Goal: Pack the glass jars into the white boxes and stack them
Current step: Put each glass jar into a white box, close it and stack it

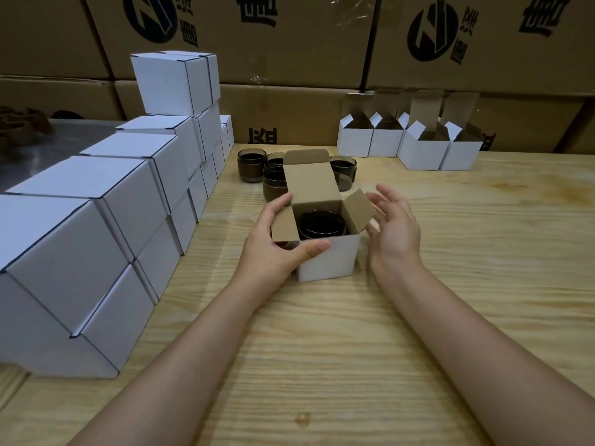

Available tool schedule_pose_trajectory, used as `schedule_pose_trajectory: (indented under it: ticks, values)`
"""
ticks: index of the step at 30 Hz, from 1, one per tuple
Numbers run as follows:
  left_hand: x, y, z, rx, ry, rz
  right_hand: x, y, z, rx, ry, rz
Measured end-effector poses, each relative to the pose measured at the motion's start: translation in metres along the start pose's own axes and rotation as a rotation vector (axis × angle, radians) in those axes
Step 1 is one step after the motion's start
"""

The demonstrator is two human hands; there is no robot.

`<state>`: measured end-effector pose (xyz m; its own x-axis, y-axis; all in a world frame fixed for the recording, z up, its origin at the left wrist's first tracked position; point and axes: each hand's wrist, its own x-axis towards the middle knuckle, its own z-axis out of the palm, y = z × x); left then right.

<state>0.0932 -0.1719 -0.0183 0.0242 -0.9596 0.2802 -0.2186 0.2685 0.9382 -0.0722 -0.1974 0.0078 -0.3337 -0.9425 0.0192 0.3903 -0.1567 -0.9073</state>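
A white box (328, 259) stands open in the middle of the wooden table (322, 365), its brown flaps up. A dark glass jar (322, 225) sits inside it. My left hand (277, 239) grips the box's left side, thumb across the front top edge and fingers behind the left flap. My right hand (394, 226) hovers just right of the box with fingers spread and relaxed, close to the right flap. Behind the box stand several more dark glass jars (251, 164), partly hidden by the raised lid.
Closed white boxes (122, 201) are stacked in steps along the table's left side. Several open empty white boxes (425, 146) stand at the back right. Large brown cartons (289, 43) form a wall behind the table.
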Motion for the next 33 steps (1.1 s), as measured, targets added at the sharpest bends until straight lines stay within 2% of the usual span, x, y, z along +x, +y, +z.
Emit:
schedule_pose_trajectory:
  ticks: [3,6,7,15,19,24,33]
  values:
    - [0.000,-0.001,0.000,0.011,-0.001,0.004,0.002,0.008,-0.009,0.215,-0.193,0.220]
    - [0.000,0.002,0.000,0.016,0.013,0.031,-0.001,0.015,-0.008,0.047,-0.488,0.166]
    - [-0.001,0.003,0.000,0.006,0.029,0.048,-0.001,0.017,-0.006,0.003,-0.533,0.142]
    - [-0.003,0.000,0.006,-0.079,0.050,0.029,0.004,0.018,-0.003,-0.051,-0.531,0.111]
    - [-0.005,0.000,0.006,-0.115,-0.025,0.074,0.004,0.018,-0.004,-0.036,-0.540,0.113]
    - [-0.003,-0.001,0.008,-0.035,-0.082,0.118,0.003,0.018,-0.005,-0.025,-0.557,0.101]
    - [-0.002,0.002,0.008,-0.029,-0.086,0.161,-0.001,0.019,-0.003,-0.031,-0.577,-0.057]
